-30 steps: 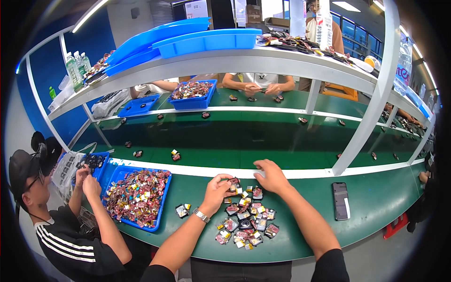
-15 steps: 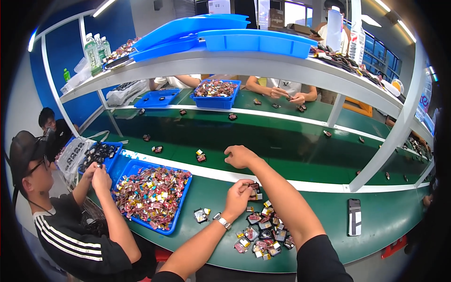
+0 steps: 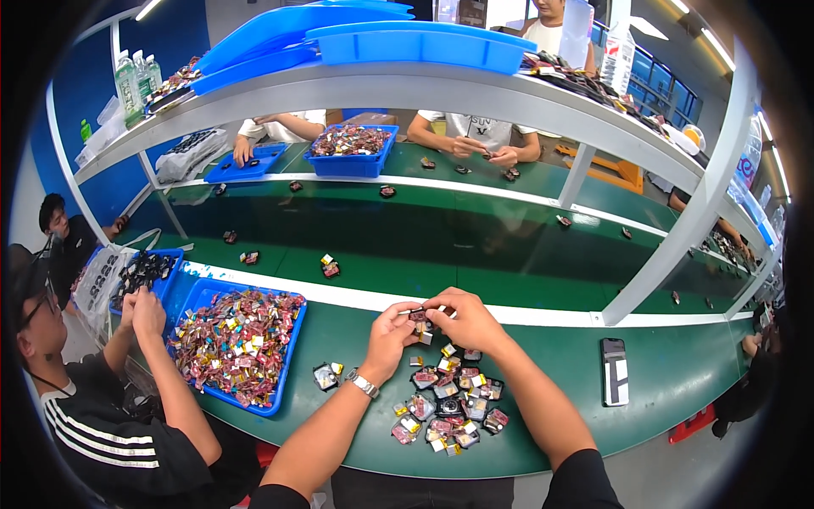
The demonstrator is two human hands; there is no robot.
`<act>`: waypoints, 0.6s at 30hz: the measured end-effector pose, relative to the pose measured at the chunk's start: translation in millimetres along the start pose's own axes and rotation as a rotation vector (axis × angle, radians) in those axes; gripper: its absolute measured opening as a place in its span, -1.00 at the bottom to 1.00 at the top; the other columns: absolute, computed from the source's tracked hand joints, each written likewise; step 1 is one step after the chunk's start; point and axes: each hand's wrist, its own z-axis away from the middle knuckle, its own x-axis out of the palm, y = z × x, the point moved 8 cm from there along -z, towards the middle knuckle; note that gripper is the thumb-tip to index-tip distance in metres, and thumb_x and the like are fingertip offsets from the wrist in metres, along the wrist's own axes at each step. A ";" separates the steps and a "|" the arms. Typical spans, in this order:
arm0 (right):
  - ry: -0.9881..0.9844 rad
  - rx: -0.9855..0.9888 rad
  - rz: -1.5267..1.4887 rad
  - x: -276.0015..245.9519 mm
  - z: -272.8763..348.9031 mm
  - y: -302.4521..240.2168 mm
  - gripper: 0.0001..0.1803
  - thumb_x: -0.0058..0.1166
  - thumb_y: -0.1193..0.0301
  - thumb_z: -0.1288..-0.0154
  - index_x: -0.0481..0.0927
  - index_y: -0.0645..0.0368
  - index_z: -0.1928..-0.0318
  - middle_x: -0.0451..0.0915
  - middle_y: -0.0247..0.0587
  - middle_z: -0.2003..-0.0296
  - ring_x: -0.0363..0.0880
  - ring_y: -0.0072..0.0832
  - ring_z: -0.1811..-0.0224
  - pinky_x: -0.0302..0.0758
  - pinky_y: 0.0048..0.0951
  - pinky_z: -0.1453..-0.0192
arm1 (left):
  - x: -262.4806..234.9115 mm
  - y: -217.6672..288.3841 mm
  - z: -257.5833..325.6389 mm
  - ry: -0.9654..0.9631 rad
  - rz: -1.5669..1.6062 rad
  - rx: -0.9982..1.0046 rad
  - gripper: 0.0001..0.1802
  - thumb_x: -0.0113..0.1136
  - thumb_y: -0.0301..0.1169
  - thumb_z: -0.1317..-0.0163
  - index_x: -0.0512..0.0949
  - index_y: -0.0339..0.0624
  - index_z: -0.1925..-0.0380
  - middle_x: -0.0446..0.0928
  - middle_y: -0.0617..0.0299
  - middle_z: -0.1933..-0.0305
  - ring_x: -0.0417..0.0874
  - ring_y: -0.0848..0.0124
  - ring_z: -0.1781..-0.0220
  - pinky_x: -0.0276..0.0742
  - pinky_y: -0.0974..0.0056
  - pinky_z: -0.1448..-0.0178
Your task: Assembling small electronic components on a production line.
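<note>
- A white shelf frame (image 3: 381,92) spans the view, its upright posts standing along the edge of the work surface on the right.
- Below it lies a dark green belt (image 3: 517,263) between pale rails, with small assemblies spaced out along it.
- The nearer green bench (image 3: 678,365) curves across the lower part of the view.
- At the left, a co-worker (image 3: 93,433) in a dark top with 3 white sleeve stripes has 2 hands close together.
- Stacked blue trays (image 3: 424,48) rest on top of the shelf.
- A blue tray (image 3: 292,356), heaped with red, white and yellow parts, stands on the bench between that co-worker and the person's left forearm.
- A pile of modules (image 3: 447,407), black, red, silver and yellow, is spread on the bench between the person's 2 forearms.
- The right hand (image 3: 465,316) is bent narrow, fingertips at the right side of the held piece; I cannot tell whether they grip it or only touch it.
- The left hand (image 3: 393,339) pinches the small module (image 3: 420,316) above the far end of the pile.
- A phone (image 3: 616,373) lies on the bench, right of the right forearm.
- A metal-banded wristwatch (image 3: 364,386) circles the left wrist.
- 1 lone module (image 3: 326,376) sits left of that wrist, apart from the pile.
</note>
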 end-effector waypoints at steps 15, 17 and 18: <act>0.200 0.138 -0.101 1.6 2.5 24.9 -0.78 0.14 0.41 -0.18 0.72 0.31 0.26 0.71 -0.07 0.43 0.70 -0.39 0.41 0.60 -0.42 0.27 | 3.1 -4.8 -0.4 0.032 -0.087 0.028 -0.65 -0.02 -0.52 -0.42 0.32 -0.31 -0.19 0.61 0.07 -0.02 0.65 0.41 0.02 0.63 0.35 0.00; 0.257 0.266 -0.140 -19.8 -4.2 61.4 -0.80 0.15 0.40 -0.14 0.75 0.24 0.31 0.71 -0.04 0.43 0.73 -0.31 0.37 0.62 -0.39 0.21 | 7.3 1.2 0.3 0.069 -0.079 0.060 -0.62 -0.03 -0.52 -0.42 0.30 -0.30 -0.21 0.60 0.06 -0.04 0.64 0.39 -0.01 0.63 0.33 -0.03; 0.324 0.306 -0.146 -35.5 -12.5 81.4 -0.81 0.17 0.40 -0.13 0.76 0.22 0.32 0.72 -0.05 0.43 0.74 -0.31 0.37 0.62 -0.39 0.21 | 3.9 6.9 1.1 0.119 -0.079 0.099 -0.59 -0.04 -0.53 -0.42 0.27 -0.30 -0.24 0.59 0.04 -0.07 0.64 0.38 -0.04 0.62 0.30 -0.06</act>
